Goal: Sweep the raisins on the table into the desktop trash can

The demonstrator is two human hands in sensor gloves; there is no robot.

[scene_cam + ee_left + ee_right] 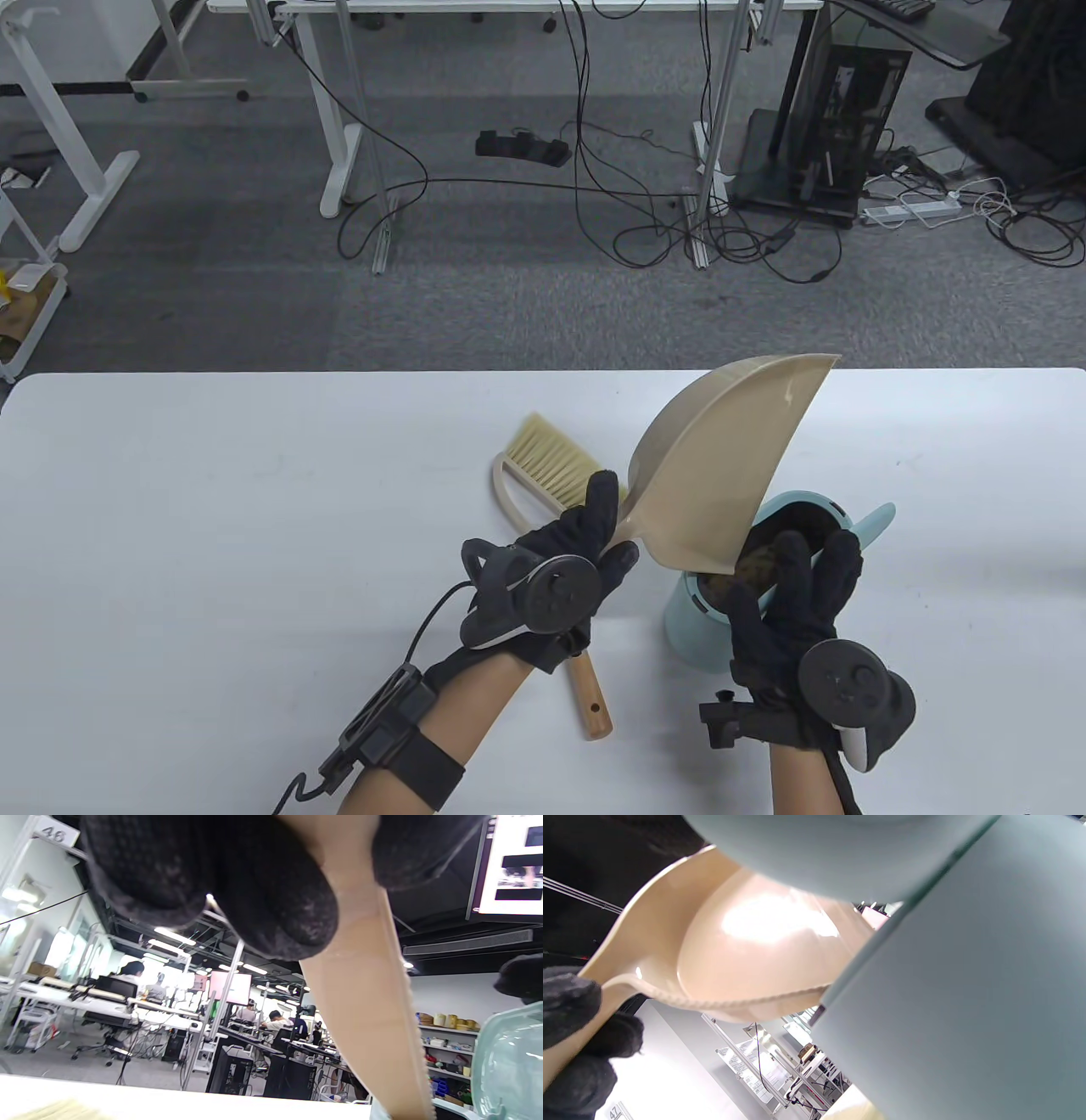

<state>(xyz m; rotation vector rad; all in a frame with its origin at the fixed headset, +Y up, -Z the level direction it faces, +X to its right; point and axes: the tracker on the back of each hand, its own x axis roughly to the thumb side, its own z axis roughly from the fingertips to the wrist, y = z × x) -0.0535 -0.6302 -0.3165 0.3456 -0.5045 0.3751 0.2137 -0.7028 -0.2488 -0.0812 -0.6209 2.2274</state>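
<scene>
My left hand (585,552) grips the handle of a beige dustpan (721,458) and holds it tilted up, its lower edge over the mouth of the pale blue desktop trash can (691,624). Dark raisins (759,564) show inside the can. My right hand (797,594) holds the can's rim and side, fingers over the opening. The dustpan also shows in the left wrist view (373,1018) and the right wrist view (746,955), with the can in the right wrist view (967,1005). A hand brush (543,467) with a wooden handle lies on the table behind my left hand.
The white table (212,526) stretches left and right of the hands. The can's lid (874,519) sticks out to the right. Beyond the far edge are a grey floor, desk legs and cables.
</scene>
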